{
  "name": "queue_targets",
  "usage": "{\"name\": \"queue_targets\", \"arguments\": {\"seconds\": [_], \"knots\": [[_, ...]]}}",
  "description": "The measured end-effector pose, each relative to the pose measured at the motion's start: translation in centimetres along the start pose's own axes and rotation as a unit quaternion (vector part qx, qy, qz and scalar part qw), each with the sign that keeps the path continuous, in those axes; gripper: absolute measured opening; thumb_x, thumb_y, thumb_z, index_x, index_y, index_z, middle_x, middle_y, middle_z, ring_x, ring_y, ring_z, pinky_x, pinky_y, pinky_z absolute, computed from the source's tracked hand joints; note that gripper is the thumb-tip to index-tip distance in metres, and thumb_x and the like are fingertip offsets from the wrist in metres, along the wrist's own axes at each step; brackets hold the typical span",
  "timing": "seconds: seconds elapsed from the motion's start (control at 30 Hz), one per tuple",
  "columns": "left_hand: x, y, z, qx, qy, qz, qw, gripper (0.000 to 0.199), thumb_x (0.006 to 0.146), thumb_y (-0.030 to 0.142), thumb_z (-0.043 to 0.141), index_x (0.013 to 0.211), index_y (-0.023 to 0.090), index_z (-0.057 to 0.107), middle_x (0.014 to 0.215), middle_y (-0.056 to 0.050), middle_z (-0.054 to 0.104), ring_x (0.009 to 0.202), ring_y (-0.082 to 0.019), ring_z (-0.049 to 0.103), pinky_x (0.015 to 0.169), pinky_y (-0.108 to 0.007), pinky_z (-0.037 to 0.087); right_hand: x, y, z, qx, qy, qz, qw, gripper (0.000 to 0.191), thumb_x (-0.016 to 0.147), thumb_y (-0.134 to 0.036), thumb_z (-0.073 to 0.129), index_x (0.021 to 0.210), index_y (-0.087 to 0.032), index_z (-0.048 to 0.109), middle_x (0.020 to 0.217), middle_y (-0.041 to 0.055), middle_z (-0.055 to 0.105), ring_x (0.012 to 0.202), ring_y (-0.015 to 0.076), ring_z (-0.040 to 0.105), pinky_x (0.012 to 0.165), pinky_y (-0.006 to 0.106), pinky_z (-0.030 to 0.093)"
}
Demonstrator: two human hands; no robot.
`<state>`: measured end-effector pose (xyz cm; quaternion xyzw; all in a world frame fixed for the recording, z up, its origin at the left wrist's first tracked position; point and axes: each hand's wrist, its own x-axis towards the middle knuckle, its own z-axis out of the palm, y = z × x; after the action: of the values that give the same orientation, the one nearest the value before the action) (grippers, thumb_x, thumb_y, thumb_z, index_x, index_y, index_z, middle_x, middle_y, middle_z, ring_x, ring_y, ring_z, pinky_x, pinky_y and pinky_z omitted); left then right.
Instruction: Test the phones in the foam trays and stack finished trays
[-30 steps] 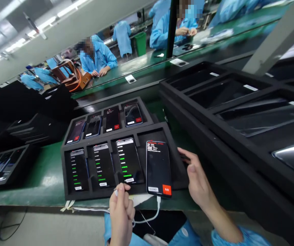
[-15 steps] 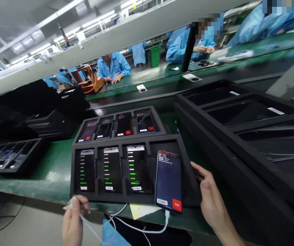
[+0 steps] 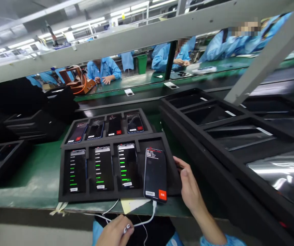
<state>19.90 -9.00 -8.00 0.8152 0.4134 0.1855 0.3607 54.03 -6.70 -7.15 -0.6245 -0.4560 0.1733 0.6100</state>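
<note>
My left hand (image 3: 116, 231) is closed low in front of the bench edge, round white earphones (image 3: 126, 228) whose two small ends stick out past the fingers. Beside the black foam tray (image 3: 175, 171) is my right hand (image 3: 191, 188), fingers stretched against its right side and thumb apart. A phone (image 3: 155, 174) with a red square on its screen lies slightly askew in the tray's right compartment, overhanging the front rim. A white charging cable (image 3: 154, 210) is plugged into its lower end. Three phones with green and white text lines, one of them a lit phone (image 3: 127, 165), fill the other compartments.
Behind stands another foam tray (image 3: 106, 136) of phones, some showing red squares. Large black trays (image 3: 200, 150) with dark panels crowd the right. Stacked black trays (image 3: 34, 126) stand left. A yellow paper (image 3: 126, 206) pokes out under the near tray. Co-workers in blue (image 3: 104, 70) sit across.
My left hand has moved right and down, from the tray's front left corner to below its middle. The view has shifted; my right hand stays by the tray's right side.
</note>
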Motion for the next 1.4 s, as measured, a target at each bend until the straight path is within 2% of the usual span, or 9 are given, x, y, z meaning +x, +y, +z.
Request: {"name": "queue_targets", "arguments": {"seconds": [0.1, 0.2, 0.37, 0.53, 0.6, 0.73, 0.87, 1.03, 1.4], "knots": [[-0.4, -1.2, 0.0, 0.016, -0.044, -0.023, 0.999, 0.020, 0.105, 0.039, 0.060, 0.112, 0.033, 0.078, 0.107, -0.008, 0.078, 0.093, -0.025, 0.075, 0.085, -0.029, 0.058, 0.1, -0.1, 0.1, 0.008, 0.004, 0.014, 1.000, 0.054, 0.113, -0.064, 0.041, 0.148, -0.029, 0.064, 0.149, 0.0125, 0.067, 0.136, 0.0365, 0.063, 0.114, 0.060, 0.050], [-0.9, -1.3, -0.6, -0.022, -0.049, -0.040, 0.998, 0.037, 0.094, 0.036, 0.074, 0.130, 0.042, 0.075, 0.122, -0.008, 0.078, 0.092, -0.028, 0.075, 0.087, -0.033, 0.061, 0.3, -0.3, 0.2, 0.019, 0.008, 0.016, 1.000, 0.051, 0.112, -0.063, 0.043, 0.146, -0.032, 0.065, 0.149, 0.0111, 0.067, 0.136, 0.0388, 0.062, 0.113, 0.063, 0.049], [-1.6, 1.1, -3.4, -0.053, 0.015, -0.014, 0.998, 0.054, 0.094, 0.040, 0.080, 0.147, 0.039, 0.070, 0.134, -0.010, 0.077, 0.101, -0.027, 0.077, 0.100, -0.035, 0.061, 0.2, -0.2, 0.2, 0.003, 0.010, 0.016, 1.000, 0.058, 0.112, -0.066, 0.041, 0.145, -0.026, 0.064, 0.146, 0.0144, 0.067, 0.135, 0.0371, 0.062, 0.116, 0.062, 0.047], [0.3, 4.7, -3.6, -0.104, 0.185, -0.003, 0.977, 0.019, 0.103, 0.035, 0.071, 0.119, 0.032, 0.082, 0.109, -0.010, 0.081, 0.102, -0.026, 0.077, 0.094, -0.031, 0.060, 0.0, -0.2, 0.1, 0.000, 0.010, 0.016, 1.000, 0.056, 0.113, -0.066, 0.040, 0.145, -0.026, 0.063, 0.145, 0.0140, 0.067, 0.135, 0.0343, 0.063, 0.116, 0.057, 0.048], [1.6, 6.4, -2.5, -0.147, 0.163, -0.025, 0.975, 0.019, 0.105, 0.041, 0.068, 0.113, 0.030, 0.082, 0.106, -0.009, 0.081, 0.096, -0.025, 0.076, 0.090, -0.031, 0.059, 0.0, -0.3, 0.1, -0.001, 0.007, 0.022, 1.000, 0.056, 0.113, -0.066, 0.039, 0.145, -0.026, 0.063, 0.146, 0.0139, 0.066, 0.136, 0.0340, 0.062, 0.116, 0.056, 0.047], [4.9, 9.4, -0.5, -0.197, 0.004, -0.073, 0.978, 0.039, 0.111, 0.052, 0.050, 0.120, 0.024, 0.077, 0.116, -0.012, 0.080, 0.108, -0.027, 0.075, 0.099, -0.037, 0.056, 0.0, -0.3, 0.1, -0.002, 0.011, 0.019, 1.000, 0.058, 0.112, -0.068, 0.040, 0.144, -0.025, 0.064, 0.146, 0.0144, 0.067, 0.136, 0.0338, 0.062, 0.116, 0.054, 0.046], [7.4, 10.3, 1.5, -0.297, -0.073, -0.149, 0.940, 0.063, 0.107, 0.073, 0.043, 0.107, 0.018, 0.073, 0.094, -0.010, 0.076, 0.088, -0.025, 0.073, 0.085, -0.038, 0.056, 0.0, -0.3, 0.1, 0.001, 0.011, 0.018, 1.000, 0.058, 0.112, -0.068, 0.041, 0.143, -0.025, 0.064, 0.145, 0.0144, 0.068, 0.136, 0.0338, 0.061, 0.117, 0.054, 0.045], [8.7, 10.0, 3.9, -0.462, -0.061, -0.199, 0.862, 0.088, 0.080, 0.098, 0.061, 0.103, 0.014, 0.070, 0.079, -0.002, 0.065, 0.059, -0.014, 0.056, 0.064, -0.031, 0.046, 0.2, -0.4, 0.2, 0.013, 0.004, 0.020, 1.000, 0.057, 0.112, -0.067, 0.040, 0.142, -0.026, 0.065, 0.144, 0.0133, 0.069, 0.133, 0.0328, 0.064, 0.115, 0.053, 0.047], [8.9, 11.0, 4.0, -0.540, 0.024, -0.219, 0.812, 0.083, 0.069, 0.095, 0.076, 0.088, 0.015, 0.065, 0.065, 0.002, 0.058, 0.052, -0.010, 0.046, 0.057, -0.028, 0.034, 0.2, 0.3, 0.1, 0.006, 0.005, 0.017, 1.000, 0.056, 0.112, -0.066, 0.041, 0.142, -0.027, 0.066, 0.142, 0.0123, 0.070, 0.128, 0.0310, 0.067, 0.112, 0.048, 0.052]]}}
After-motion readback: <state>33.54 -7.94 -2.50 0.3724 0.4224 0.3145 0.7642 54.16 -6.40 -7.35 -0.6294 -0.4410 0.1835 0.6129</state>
